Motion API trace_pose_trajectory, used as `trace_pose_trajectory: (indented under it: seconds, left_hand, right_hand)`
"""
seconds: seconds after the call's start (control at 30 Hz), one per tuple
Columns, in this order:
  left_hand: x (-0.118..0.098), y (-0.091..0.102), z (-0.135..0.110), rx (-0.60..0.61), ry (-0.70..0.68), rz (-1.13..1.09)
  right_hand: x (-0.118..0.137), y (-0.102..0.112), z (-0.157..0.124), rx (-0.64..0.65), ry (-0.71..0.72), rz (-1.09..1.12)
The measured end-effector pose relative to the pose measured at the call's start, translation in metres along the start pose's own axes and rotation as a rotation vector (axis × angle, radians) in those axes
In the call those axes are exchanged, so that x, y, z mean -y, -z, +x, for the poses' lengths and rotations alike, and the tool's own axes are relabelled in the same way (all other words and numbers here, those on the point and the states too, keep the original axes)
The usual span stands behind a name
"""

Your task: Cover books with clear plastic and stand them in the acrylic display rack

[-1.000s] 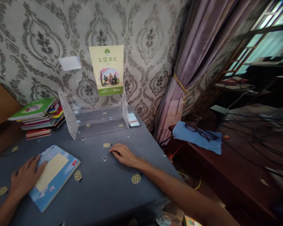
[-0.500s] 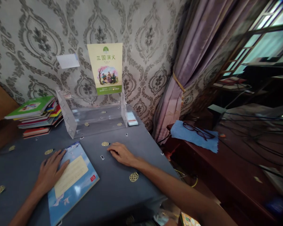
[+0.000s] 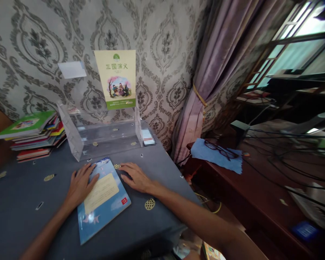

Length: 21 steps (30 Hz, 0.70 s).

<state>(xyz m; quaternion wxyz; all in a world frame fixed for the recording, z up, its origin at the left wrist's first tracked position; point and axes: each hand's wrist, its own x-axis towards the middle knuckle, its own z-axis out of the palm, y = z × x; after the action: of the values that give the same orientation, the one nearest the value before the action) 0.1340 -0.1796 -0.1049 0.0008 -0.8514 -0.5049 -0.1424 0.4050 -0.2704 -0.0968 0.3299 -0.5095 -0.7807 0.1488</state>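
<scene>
Hands flat, left on book, right beside

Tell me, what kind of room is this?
Probably a room in a home, set up as a reading corner. There is patterned wallpaper, a purple curtain tied back beside a window, and a stack of books on the cloth-covered table, next to a clear stand showing a green book.
</scene>
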Motion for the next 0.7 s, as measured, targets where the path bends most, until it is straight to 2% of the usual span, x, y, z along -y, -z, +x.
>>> trace_pose_trajectory:
  seconds: [0.23, 0.47, 0.7]
  left_hand:
    - [-0.026, -0.012, 0.024, -0.025, -0.079, -0.027]
    - [-0.033, -0.024, 0.034, -0.112, -0.157, -0.071]
    - [-0.04, -0.013, 0.029, -0.232, -0.149, -0.089]
  right_hand:
    - [-0.002, -0.002, -0.002, 0.017, 0.003, -0.01]
    - [-0.003, 0.001, -0.002, 0.043, -0.011, -0.099]
    - [-0.009, -0.004, -0.002, 0.028, 0.002, -0.134]
